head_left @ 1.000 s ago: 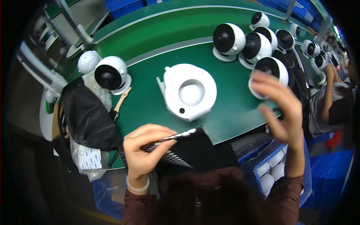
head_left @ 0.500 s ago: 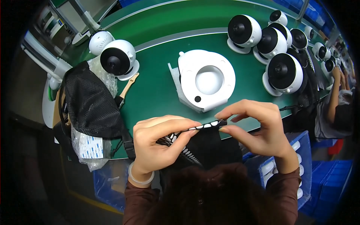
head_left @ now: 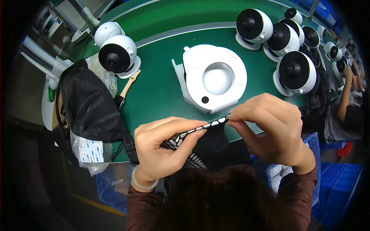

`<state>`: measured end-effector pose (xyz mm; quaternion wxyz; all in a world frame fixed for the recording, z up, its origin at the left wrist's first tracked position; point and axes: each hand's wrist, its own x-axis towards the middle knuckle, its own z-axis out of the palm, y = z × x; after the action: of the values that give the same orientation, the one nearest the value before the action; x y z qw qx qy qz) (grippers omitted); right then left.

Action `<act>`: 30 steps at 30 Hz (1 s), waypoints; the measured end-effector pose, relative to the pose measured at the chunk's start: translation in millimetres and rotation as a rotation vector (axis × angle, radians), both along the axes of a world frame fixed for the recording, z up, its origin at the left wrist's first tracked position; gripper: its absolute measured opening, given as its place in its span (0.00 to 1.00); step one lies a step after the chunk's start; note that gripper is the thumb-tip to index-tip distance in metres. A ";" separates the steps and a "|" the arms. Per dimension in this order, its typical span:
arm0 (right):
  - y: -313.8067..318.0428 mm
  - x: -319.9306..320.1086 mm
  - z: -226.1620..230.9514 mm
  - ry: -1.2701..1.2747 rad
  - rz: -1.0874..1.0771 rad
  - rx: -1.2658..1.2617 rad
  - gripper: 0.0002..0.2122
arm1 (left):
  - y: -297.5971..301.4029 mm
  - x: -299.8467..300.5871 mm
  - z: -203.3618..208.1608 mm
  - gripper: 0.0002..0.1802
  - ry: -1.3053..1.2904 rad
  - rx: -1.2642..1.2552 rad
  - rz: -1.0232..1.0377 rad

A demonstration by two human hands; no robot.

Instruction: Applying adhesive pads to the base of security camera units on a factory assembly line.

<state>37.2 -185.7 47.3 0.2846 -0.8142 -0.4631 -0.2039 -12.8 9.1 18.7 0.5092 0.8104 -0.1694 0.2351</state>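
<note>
Glossy white plastic base [head_left: 215, 79], matt green table [head_left: 162, 88], black mesh bag [head_left: 90, 106].

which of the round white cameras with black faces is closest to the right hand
The large camera at the right edge of the green table, just above the right hand. The other cameras sit farther back or far off to the left.

A factory assembly line: white dome cameras [head_left: 296, 73] queue along a green conveyor belt [head_left: 162, 88] (blue crates [head_left: 339, 184] alongside).

Black sheet [head_left: 200, 144] with white oval dots, white round base [head_left: 216, 77], green table [head_left: 158, 88].
</note>
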 end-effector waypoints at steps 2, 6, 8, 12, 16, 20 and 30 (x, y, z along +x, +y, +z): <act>0.6 0.0 0.8 -0.013 0.007 -0.014 0.10 | -0.3 0.0 1.2 0.08 0.047 0.006 0.002; 0.9 0.3 -5.2 -0.165 0.025 0.012 0.09 | -0.8 0.8 0.8 0.07 0.064 -0.015 -0.004; -1.6 1.1 -2.1 -0.141 0.038 -0.002 0.08 | -0.3 -0.2 2.9 0.07 0.115 0.015 -0.004; -1.3 -8.8 -2.7 -0.290 0.094 -0.009 0.02 | -2.0 4.2 -5.5 0.07 0.109 -0.047 0.008; -20.6 2.2 -3.7 0.133 -0.160 0.192 0.03 | -7.3 2.4 -18.8 0.08 0.138 -0.024 0.006; -16.8 26.4 -13.7 0.853 -0.181 0.545 0.03 | -19.3 1.2 -18.5 0.09 0.156 -0.034 0.012; -5.8 28.9 -6.5 0.722 -0.273 0.345 0.04 | -16.5 13.1 -17.0 0.10 0.141 -0.045 0.042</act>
<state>66.0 -191.5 40.9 0.5310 -0.8278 -0.1805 -0.0158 0.4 -7.4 1.7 0.5330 0.8166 -0.1107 0.1920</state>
